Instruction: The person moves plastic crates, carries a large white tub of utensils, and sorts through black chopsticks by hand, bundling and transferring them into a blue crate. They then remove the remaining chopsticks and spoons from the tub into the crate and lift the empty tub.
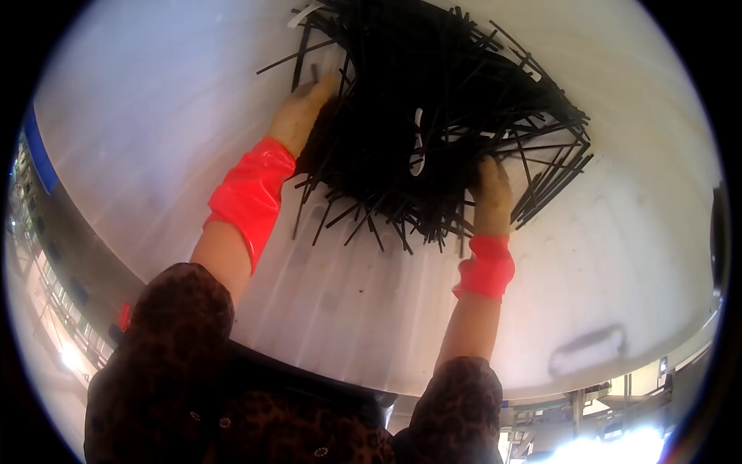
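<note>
A large tangled heap of thin black sticks (402, 116) lies in a big white container. My left hand (305, 112), in a yellowish glove with a red cuff, grips the heap's left side, its fingers partly hidden by sticks. At the lower right of the heap, my right hand (492, 197) wears the same kind of glove and holds the sticks there, with its fingertips buried among them. A narrow white strip (418, 143) shows in the middle of the heap, and another (304, 14) at its upper left.
The container's pale, curved wall (649, 193) surrounds the heap, and its ribbed part (332, 309) lies nearest me. A handle-shaped outline (587, 349) marks the wall at the lower right. Bright light and blurred structures show beyond the rim.
</note>
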Motion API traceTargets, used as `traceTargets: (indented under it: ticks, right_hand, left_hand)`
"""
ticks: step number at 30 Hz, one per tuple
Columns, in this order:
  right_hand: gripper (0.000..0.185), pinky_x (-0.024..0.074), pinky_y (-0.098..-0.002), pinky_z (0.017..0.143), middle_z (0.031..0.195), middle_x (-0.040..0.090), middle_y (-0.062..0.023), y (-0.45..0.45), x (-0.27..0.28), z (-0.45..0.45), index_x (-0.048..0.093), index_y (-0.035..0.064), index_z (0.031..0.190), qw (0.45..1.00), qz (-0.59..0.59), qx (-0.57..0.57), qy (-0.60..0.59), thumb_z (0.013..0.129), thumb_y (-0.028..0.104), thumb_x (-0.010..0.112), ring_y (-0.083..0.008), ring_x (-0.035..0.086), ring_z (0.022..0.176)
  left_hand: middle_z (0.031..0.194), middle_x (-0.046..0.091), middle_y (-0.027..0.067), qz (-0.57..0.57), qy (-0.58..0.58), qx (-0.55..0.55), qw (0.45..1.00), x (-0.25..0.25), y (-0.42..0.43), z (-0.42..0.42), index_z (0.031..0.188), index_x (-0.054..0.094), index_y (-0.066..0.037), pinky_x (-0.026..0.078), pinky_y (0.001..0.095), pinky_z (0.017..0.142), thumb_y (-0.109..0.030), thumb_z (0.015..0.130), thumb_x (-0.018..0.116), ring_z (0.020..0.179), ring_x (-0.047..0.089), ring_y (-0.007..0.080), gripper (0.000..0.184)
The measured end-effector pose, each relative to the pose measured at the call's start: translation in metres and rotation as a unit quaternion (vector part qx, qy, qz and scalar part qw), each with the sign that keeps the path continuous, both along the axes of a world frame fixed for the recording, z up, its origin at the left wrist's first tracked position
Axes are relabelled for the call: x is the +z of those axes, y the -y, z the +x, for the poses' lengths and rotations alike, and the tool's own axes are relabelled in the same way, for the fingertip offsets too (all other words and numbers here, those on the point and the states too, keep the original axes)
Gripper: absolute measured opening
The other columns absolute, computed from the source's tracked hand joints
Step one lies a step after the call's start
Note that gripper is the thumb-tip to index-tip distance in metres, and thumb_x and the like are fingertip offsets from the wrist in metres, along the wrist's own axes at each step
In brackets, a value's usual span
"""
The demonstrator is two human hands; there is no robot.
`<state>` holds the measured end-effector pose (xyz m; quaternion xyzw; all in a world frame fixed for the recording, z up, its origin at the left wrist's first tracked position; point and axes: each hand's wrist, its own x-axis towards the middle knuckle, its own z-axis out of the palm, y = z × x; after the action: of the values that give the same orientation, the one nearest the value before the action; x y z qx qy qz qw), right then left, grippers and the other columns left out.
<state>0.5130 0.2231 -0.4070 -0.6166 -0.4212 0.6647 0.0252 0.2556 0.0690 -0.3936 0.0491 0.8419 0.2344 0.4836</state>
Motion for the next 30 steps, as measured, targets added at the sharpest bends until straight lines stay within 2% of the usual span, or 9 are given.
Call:
traceTargets:
  ticks: [7, 10, 13, 16, 19, 23, 24, 27, 30]
  right_hand:
    - [0.034, 0.0375, -0.0194, 0.060, 0.082, 0.052, -0.0025, 0.000, 0.018, -0.049, 0.050, 0.0015, 0.097, 0.984, -0.016, 0.171, -0.052, 0.074, 0.025, 0.049, -0.0104, 0.048, 0.071]
    - [0.030, 0.0372, -0.0201, 0.057, 0.080, 0.054, -0.0019, -0.007, 0.024, -0.059, 0.054, 0.0029, 0.093, 0.985, -0.049, 0.165, -0.026, 0.072, 0.024, 0.049, -0.0101, 0.048, 0.069]
    - [0.030, 0.0369, -0.0203, 0.056, 0.079, 0.054, -0.0025, -0.012, 0.026, -0.057, 0.055, 0.0027, 0.090, 0.971, 0.050, 0.204, -0.113, 0.070, 0.024, 0.050, -0.0100, 0.049, 0.068]
    - [0.029, 0.0380, -0.0210, 0.058, 0.080, 0.056, -0.0039, -0.012, 0.044, -0.057, 0.057, 0.0013, 0.086, 0.965, 0.079, 0.207, -0.138, 0.068, 0.024, 0.051, -0.0102, 0.050, 0.070]
    - [0.022, 0.0406, -0.0218, 0.058, 0.074, 0.056, -0.0042, -0.001, 0.078, -0.055, 0.055, -0.0008, 0.081, 0.985, -0.051, 0.107, -0.127, 0.063, 0.011, 0.052, -0.0127, 0.051, 0.067]
    - [0.026, 0.0388, -0.0196, 0.057, 0.069, 0.051, -0.0008, 0.010, 0.135, -0.064, 0.052, -0.0006, 0.082, 0.975, -0.188, -0.005, -0.118, 0.057, 0.006, 0.053, -0.0091, 0.046, 0.063]
    - [0.026, 0.0387, -0.0195, 0.056, 0.069, 0.051, -0.0006, 0.007, 0.134, -0.068, 0.051, -0.0006, 0.082, 0.974, -0.171, -0.027, -0.144, 0.058, 0.007, 0.054, -0.0089, 0.046, 0.062]
    - [0.030, 0.0393, -0.0205, 0.058, 0.072, 0.051, -0.0013, -0.008, 0.136, -0.077, 0.049, -0.0003, 0.085, 0.982, -0.089, -0.019, -0.163, 0.061, 0.015, 0.058, -0.0102, 0.047, 0.063]
    - [0.032, 0.0405, -0.0231, 0.061, 0.075, 0.053, -0.0030, -0.004, 0.109, -0.060, 0.051, -0.0004, 0.086, 0.988, -0.050, 0.040, -0.138, 0.064, 0.021, 0.058, -0.0134, 0.049, 0.067]
  left_hand:
    - [0.105, 0.045, 0.0134, 0.128, 0.271, 0.016, 0.954, 0.009, -0.038, 0.001, 0.111, 0.039, 0.004, 0.025, 0.0254, 0.088, -0.045, 0.068, 0.054, 0.099, 0.040, 0.0184, 0.067]
    - [0.105, 0.046, 0.0156, 0.359, 0.374, -0.067, 0.852, -0.002, -0.035, -0.012, 0.108, 0.041, 0.005, 0.026, 0.0265, 0.089, -0.047, 0.067, 0.056, 0.103, 0.039, 0.0197, 0.068]
    - [0.100, 0.049, 0.0139, 0.316, 0.302, 0.047, 0.898, 0.017, -0.054, -0.006, 0.105, 0.044, 0.003, 0.029, 0.0257, 0.086, -0.048, 0.069, 0.053, 0.099, 0.043, 0.0187, 0.063]
    - [0.098, 0.052, 0.0122, 0.040, 0.142, -0.116, 0.982, 0.044, -0.074, -0.013, 0.105, 0.046, 0.001, 0.034, 0.0270, 0.082, -0.045, 0.070, 0.052, 0.093, 0.047, 0.0193, 0.057]
    - [0.094, 0.054, 0.0102, 0.117, 0.297, 0.021, 0.948, 0.077, -0.067, -0.009, 0.105, 0.046, -0.002, 0.038, 0.0271, 0.078, -0.041, 0.072, 0.052, 0.087, 0.050, 0.0214, 0.051]
    - [0.086, 0.054, 0.0080, 0.226, 0.036, -0.388, 0.893, 0.095, -0.042, 0.002, 0.099, 0.047, 0.004, 0.040, 0.0253, 0.072, -0.038, 0.077, 0.046, 0.077, 0.050, 0.0154, 0.048]
    - [0.086, 0.054, 0.0077, 0.216, 0.077, -0.215, 0.949, 0.100, -0.041, 0.010, 0.097, 0.047, 0.005, 0.040, 0.0253, 0.071, -0.038, 0.077, 0.045, 0.075, 0.050, 0.0146, 0.047]
    - [0.090, 0.055, 0.0109, 0.289, 0.289, 0.078, 0.909, 0.119, -0.060, 0.016, 0.099, 0.047, 0.005, 0.042, 0.0249, 0.069, -0.025, 0.077, 0.050, 0.080, 0.052, 0.0177, 0.037]
    - [0.090, 0.055, 0.0105, 0.232, 0.338, 0.115, 0.905, 0.114, -0.060, 0.025, 0.101, 0.046, 0.005, 0.040, 0.0243, 0.074, -0.029, 0.078, 0.048, 0.083, 0.050, 0.0137, 0.041]
